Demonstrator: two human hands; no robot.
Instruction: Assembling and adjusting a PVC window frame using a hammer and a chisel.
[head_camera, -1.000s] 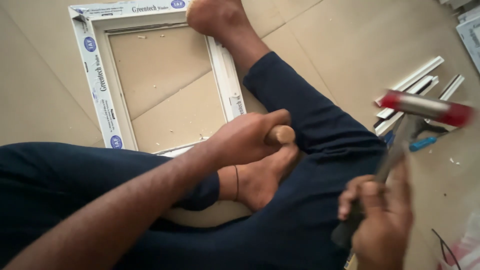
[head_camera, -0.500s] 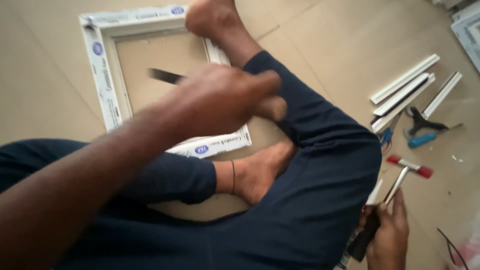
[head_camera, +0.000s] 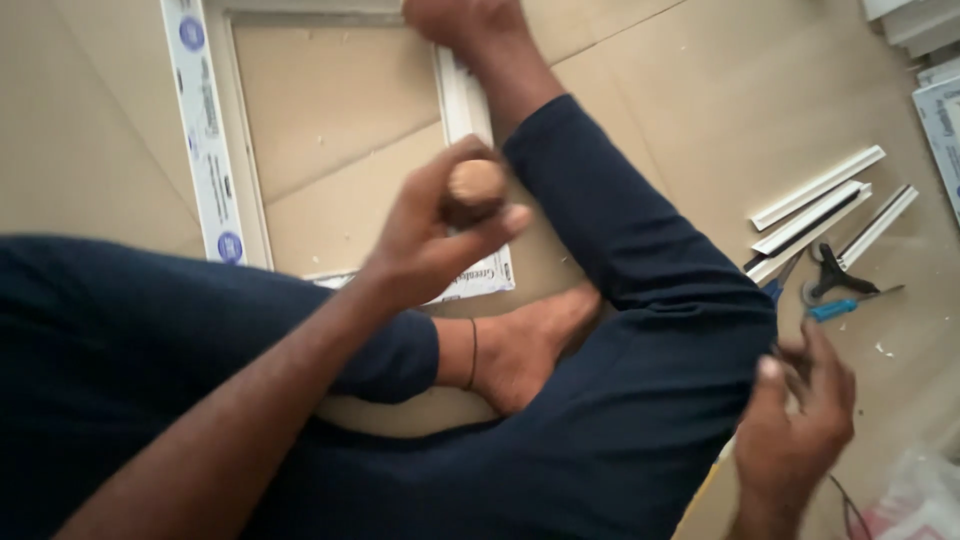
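Note:
I sit on the floor with a white rectangular frame (head_camera: 215, 150) lying between my legs, and one bare foot (head_camera: 460, 20) presses on its far corner. My left hand (head_camera: 430, 240) is closed around a tool with a round wooden handle (head_camera: 475, 185), whose butt end points up at the camera above the frame's near rail (head_camera: 470, 282). The tool's blade is hidden under the hand. My right hand (head_camera: 795, 420) is blurred beside my right thigh at the lower right, and I cannot tell whether anything is in it. My other foot (head_camera: 520, 345) rests under my knee.
Several white profile strips (head_camera: 815, 200) lie on the floor to the right, with dark pliers (head_camera: 830, 275) and a blue-handled tool (head_camera: 845, 305) beside them. More white panels (head_camera: 935, 60) lie at the top right. A plastic bag (head_camera: 920, 500) sits at the lower right.
My left hand swung the wooden-handled tool from my knee out over the frame and back above its near rail. My right hand lowered the red-headed hammer, which is now out of sight.

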